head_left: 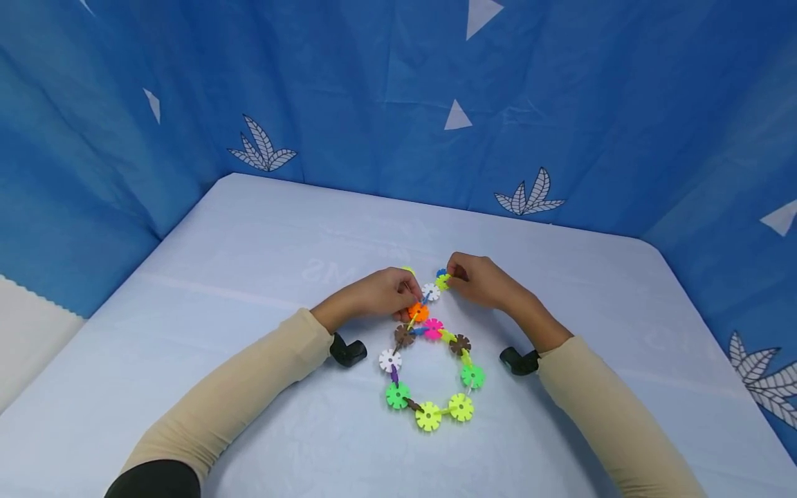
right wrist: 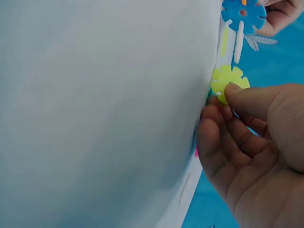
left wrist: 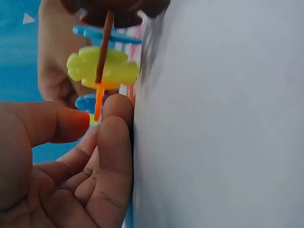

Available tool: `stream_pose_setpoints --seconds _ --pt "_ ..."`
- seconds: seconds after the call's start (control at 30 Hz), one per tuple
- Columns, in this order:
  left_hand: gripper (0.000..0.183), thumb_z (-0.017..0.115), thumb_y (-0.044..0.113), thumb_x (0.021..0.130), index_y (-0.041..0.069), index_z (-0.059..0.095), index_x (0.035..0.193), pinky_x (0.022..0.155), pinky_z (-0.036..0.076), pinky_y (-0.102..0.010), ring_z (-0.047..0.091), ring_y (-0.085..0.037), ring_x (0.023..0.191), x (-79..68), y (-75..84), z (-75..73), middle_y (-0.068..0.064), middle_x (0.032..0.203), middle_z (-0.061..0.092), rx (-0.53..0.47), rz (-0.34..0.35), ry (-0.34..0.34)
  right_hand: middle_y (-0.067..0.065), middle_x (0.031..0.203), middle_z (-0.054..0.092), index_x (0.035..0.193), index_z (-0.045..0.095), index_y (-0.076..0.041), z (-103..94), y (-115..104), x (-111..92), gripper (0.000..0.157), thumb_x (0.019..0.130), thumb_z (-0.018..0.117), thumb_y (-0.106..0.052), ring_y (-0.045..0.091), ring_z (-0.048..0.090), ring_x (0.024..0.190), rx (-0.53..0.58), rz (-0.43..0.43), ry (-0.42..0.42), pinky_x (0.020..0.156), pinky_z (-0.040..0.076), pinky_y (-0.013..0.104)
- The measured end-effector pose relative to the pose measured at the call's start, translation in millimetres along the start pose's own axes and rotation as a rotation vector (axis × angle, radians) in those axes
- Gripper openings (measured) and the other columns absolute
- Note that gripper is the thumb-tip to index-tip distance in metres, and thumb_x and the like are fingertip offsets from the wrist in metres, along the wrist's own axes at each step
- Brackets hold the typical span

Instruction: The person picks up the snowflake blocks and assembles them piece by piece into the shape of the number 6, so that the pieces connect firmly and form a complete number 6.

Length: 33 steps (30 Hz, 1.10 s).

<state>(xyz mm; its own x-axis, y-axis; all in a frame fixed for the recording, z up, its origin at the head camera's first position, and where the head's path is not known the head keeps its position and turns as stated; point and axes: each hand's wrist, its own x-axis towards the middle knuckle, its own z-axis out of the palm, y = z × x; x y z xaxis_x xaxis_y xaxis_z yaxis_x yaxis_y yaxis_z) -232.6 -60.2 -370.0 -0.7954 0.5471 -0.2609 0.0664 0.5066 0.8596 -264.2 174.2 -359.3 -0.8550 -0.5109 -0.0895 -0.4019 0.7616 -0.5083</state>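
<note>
A chain of slotted snowflake discs lies on the white table, its lower part a ring with a pink disc [head_left: 433, 329], a green disc [head_left: 472, 377] and a yellow disc [head_left: 428, 416]. My left hand [head_left: 394, 292] pinches the orange snowflake disc [head_left: 420, 312] above the ring, seen edge-on in the left wrist view. Beyond it are a blue disc [right wrist: 244, 18] and a white disc [head_left: 430, 292]. In my right hand [head_left: 482, 280], thumb and fingers pinch a yellow-green snowflake disc [right wrist: 228, 80]. Another blue disc [head_left: 441, 273] shows beside those fingers.
A yellow piece [head_left: 407, 269] is partly hidden behind the left hand. Black wrist devices [head_left: 349, 351] sit under both wrists. The white table [head_left: 261, 242] ends at a blue curtain [head_left: 373, 104] behind and at the sides.
</note>
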Motion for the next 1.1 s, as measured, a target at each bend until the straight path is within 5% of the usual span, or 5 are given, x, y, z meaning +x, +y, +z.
stream_pose_setpoints --seconds 0.3,0.57,1.1 --pt "0.020 0.061 0.013 0.103 0.003 0.060 0.120 0.069 0.054 -0.030 0.062 -0.020 0.070 7.4 -0.6 -7.9 -0.011 0.086 0.067 0.004 -0.037 0.012 0.003 0.081 0.055 0.100 0.059 -0.010 -1.8 9 -13 0.012 0.096 0.068 -0.003 0.022 0.053 0.081 0.049 -0.079 -0.020 0.071 0.046 0.035" --pt "0.031 0.061 0.006 0.100 0.003 0.059 0.131 0.074 0.051 -0.029 0.059 -0.018 0.069 15.6 -3.9 -8.1 -0.005 0.090 0.069 0.028 0.039 -0.038 0.001 0.092 0.065 0.099 0.062 -0.011 2.9 4 -12 0.013 0.095 0.069 -0.001 0.021 0.059 0.088 0.050 -0.127 -0.018 0.080 0.053 0.034" --pt "0.023 0.065 0.007 0.099 0.005 0.064 0.121 0.072 0.046 -0.028 0.056 -0.015 0.068 17.8 0.6 -6.3 -0.005 0.086 0.066 0.071 0.051 -0.011 -0.001 0.080 0.062 0.090 0.068 -0.010 1.7 -4 -10 0.009 0.093 0.073 -0.004 0.019 0.055 0.076 0.044 -0.139 -0.017 0.069 0.048 0.032"
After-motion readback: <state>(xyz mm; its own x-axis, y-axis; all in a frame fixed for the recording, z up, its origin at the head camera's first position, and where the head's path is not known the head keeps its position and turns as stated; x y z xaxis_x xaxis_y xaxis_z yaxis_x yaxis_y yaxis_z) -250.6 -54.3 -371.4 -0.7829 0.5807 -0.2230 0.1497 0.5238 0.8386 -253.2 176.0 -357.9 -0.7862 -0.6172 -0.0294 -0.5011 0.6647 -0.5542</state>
